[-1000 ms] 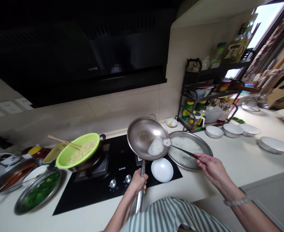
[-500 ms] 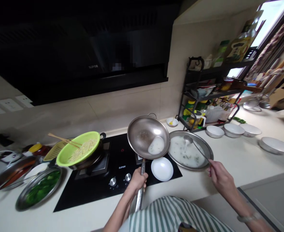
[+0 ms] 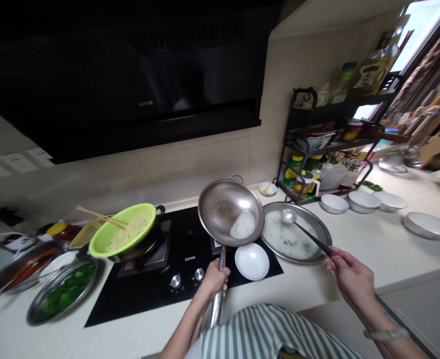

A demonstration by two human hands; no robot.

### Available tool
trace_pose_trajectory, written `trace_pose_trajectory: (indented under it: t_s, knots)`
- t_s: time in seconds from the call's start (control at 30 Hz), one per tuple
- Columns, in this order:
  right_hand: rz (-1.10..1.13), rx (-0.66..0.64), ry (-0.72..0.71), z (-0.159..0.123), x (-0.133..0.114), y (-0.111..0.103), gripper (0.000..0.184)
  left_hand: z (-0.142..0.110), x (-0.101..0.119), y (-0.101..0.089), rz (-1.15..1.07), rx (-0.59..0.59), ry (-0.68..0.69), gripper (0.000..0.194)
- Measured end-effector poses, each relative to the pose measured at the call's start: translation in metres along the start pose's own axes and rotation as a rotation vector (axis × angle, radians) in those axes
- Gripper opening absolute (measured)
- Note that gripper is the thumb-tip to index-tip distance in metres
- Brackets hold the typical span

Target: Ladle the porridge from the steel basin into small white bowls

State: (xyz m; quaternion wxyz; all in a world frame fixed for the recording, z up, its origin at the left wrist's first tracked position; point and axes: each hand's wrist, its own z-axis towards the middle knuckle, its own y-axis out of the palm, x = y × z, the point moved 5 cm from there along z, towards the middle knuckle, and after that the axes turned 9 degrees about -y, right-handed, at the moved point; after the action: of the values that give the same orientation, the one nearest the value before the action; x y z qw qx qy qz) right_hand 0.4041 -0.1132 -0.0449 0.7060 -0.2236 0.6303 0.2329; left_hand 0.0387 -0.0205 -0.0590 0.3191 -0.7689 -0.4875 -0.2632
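My left hand (image 3: 214,279) is wrapped round the long handle of a steel wok (image 3: 223,199), held tilted to the right above the black hob (image 3: 160,291). A pool of white liquid (image 3: 243,225) lies at the wok's lower right edge. My right hand (image 3: 349,276) grips the dark handle of a ladle (image 3: 289,216), whose bowl hangs over a wide steel basin (image 3: 319,234) of pale soup beside the wok. A small white plate (image 3: 252,262) sits on the hob under the wok's rim.
A green colander (image 3: 108,239) with noodles and chopsticks rests on a pot on the left burner. A steel bowl of greens (image 3: 61,296) and a pan stand at the left. A black spice rack (image 3: 317,149) and several white bowls (image 3: 360,201) line the right counter.
The ladle left the wok's liquid, swung right over the basin, tipped its load there, and now hangs level above the soup. My right hand drew back toward me. The wok stays tilted.
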Motion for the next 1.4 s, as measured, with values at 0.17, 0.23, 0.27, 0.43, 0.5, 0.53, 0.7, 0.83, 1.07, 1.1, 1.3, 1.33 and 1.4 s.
trace_pose_trajectory:
  t_s: [0.17, 0.23, 0.27, 0.43, 0.5, 0.53, 0.7, 0.83, 1.07, 1.1, 1.3, 1.33, 1.4]
  knots:
    - [0.019, -0.234, -0.024, -0.013, -0.032, 0.045, 0.038, 0.004, -0.004, 0.000, 0.000, 0.003, -0.004, 0.018]
    - [-0.026, -0.333, -0.052, -0.017, -0.039, 0.066, 0.035, 0.005, -0.005, 0.001, -0.010, -0.005, 0.002, 0.018]
    - [-0.051, -0.376, -0.070, -0.019, -0.041, 0.076, 0.032, 0.006, -0.005, 0.001, -0.015, -0.007, 0.004, 0.018]
    - [-0.175, -0.509, -0.290, -0.024, -0.052, 0.117, 0.019, 0.006, -0.006, 0.000, -0.024, 0.000, 0.005, 0.018]
    - [-0.189, -0.539, -0.319, -0.026, -0.052, 0.127, 0.019, 0.007, -0.006, 0.000, -0.025, 0.000, 0.006, 0.018]
    - [-0.187, -0.547, -0.290, -0.026, -0.050, 0.130, 0.018, 0.007, -0.007, 0.000, -0.026, 0.000, 0.006, 0.017]
    - [-0.024, -0.414, 0.065, -0.025, -0.032, 0.130, 0.016, 0.008, -0.008, 0.001, -0.027, -0.003, -0.001, 0.017]
    - [0.156, -0.298, 0.213, -0.022, -0.030, 0.123, 0.016, 0.008, -0.008, 0.002, -0.029, -0.003, 0.008, 0.017]
    - [0.241, -0.270, 0.279, -0.021, -0.033, 0.111, 0.015, 0.005, -0.006, 0.001, -0.037, -0.002, -0.006, 0.018]
    - [0.244, -0.266, 0.285, -0.022, -0.033, 0.110, 0.015, 0.005, -0.006, 0.001, -0.038, -0.002, -0.007, 0.018]
    - [0.273, -0.251, 0.305, -0.022, -0.032, 0.105, 0.013, 0.008, -0.008, 0.001, -0.044, -0.009, 0.003, 0.018]
    - [0.276, -0.250, 0.307, -0.022, -0.032, 0.104, 0.012, 0.008, -0.007, 0.002, -0.044, -0.011, 0.005, 0.018]
    - [0.282, -0.245, 0.308, -0.021, -0.032, 0.103, 0.011, 0.007, -0.007, 0.001, -0.045, -0.012, 0.007, 0.018]
